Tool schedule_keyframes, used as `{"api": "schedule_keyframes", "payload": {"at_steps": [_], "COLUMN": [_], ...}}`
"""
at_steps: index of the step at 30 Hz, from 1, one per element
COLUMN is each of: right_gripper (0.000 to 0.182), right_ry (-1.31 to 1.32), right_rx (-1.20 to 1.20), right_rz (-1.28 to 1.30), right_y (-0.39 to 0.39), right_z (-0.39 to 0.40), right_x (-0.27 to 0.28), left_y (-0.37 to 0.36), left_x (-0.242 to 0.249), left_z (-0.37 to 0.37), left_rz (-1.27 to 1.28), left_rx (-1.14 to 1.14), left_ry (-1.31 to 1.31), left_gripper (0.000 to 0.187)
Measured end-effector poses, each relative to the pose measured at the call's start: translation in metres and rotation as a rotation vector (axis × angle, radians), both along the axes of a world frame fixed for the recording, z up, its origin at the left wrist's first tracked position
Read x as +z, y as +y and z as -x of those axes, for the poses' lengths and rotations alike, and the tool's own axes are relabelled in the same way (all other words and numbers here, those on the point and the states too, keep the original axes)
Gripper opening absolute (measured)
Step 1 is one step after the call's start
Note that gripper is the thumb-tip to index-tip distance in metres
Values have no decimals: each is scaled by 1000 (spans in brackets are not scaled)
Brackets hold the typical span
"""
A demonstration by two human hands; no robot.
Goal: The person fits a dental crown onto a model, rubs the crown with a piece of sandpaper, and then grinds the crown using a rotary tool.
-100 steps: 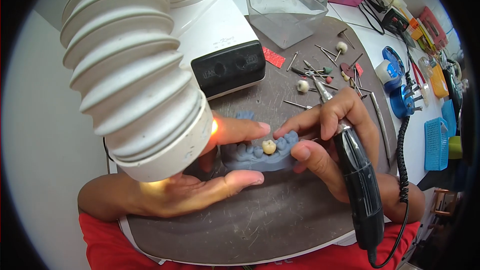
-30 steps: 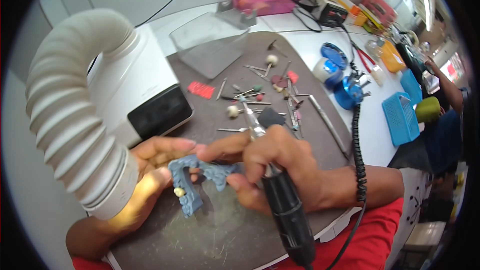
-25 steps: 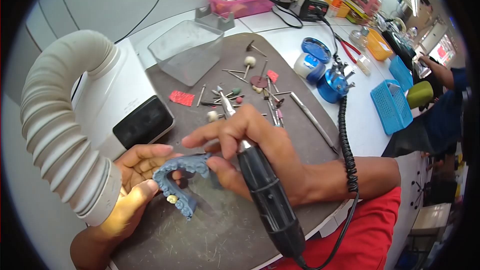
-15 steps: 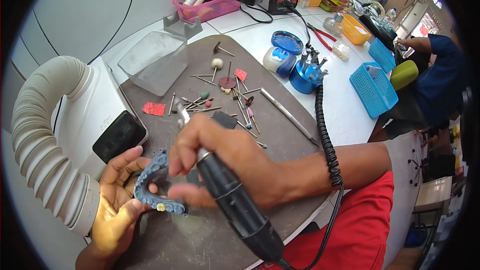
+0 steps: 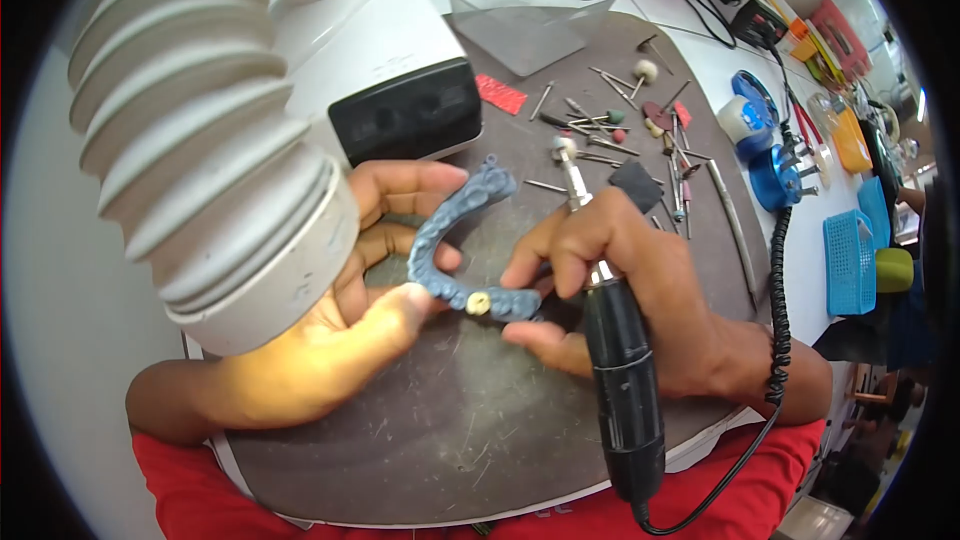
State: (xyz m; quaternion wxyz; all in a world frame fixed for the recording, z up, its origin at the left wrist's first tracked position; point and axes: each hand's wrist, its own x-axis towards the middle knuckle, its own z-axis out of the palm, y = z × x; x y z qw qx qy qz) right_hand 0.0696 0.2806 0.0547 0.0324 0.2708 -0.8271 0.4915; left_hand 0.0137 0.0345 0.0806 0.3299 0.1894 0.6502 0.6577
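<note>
My left hand (image 5: 345, 325) pinches a blue-grey horseshoe-shaped dental model (image 5: 428, 245) by its left side, between thumb and fingers. One cream-yellow tooth crown (image 5: 479, 303) stands out on the model's near side. My right hand (image 5: 655, 305) is closed around a black rotary handpiece (image 5: 622, 370), which lies slanted across the palm with its metal nose pointing away from me. At its far end is a small pale tip (image 5: 563, 148), away from the model. The right thumb and fingertips are also around the model's right end; exact contact is hard to tell.
A ribbed suction hose (image 5: 190, 120) hangs close over my left forearm. Loose burs and polishing bits (image 5: 610, 120) lie behind the handpiece on the brown work mat (image 5: 420, 470). A clear bin (image 5: 530, 25), a blue bur stand (image 5: 775, 178) and a blue basket (image 5: 850, 265) stand around.
My view has swung so the hands and model appear farther right. The right hand's thumb and fingertips have come to the model's right end. The handpiece stays in that hand.
</note>
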Motion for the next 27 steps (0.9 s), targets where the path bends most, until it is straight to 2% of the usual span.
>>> {"api": "schedule_keyframes", "payload": {"at_steps": [1, 2, 4, 5, 7, 11, 20, 27], "right_gripper": [47, 47, 47, 45, 45, 43, 41, 41], "right_ry": [60, 55, 64, 61, 75, 185, 281, 240], "right_rx": [-4, 6, -29, -30, -22, 0, -2, 42], "right_rz": [-8, -5, -34, -33, -49, -163, -197, -195], "right_y": [0, 0, 0, -1, -3, -4, -5, -4], "right_z": [1, 1, 1, 1, -1, 1, 0, 0], "right_x": [-1, -2, -3, -2, -4, 0, -3, -4], "left_y": [0, -5, -6, -7, -7, 1, 1, 2], "left_x": [2, -1, 4, 7, 11, -7, -8, -13], "left_z": [0, 4, 0, 2, 6, 3, 2, 0], "left_rz": [98, 214, 324, 336, 470, 399, 347, 313], "left_rx": [-39, -130, -91, -89, -218, -144, -90, -79], "left_ry": [73, 427, 853, 844, 1087, 1118, 1264, 1222], "left_gripper": [68, 71, 64, 64, 49, 36, 29, 27]}}
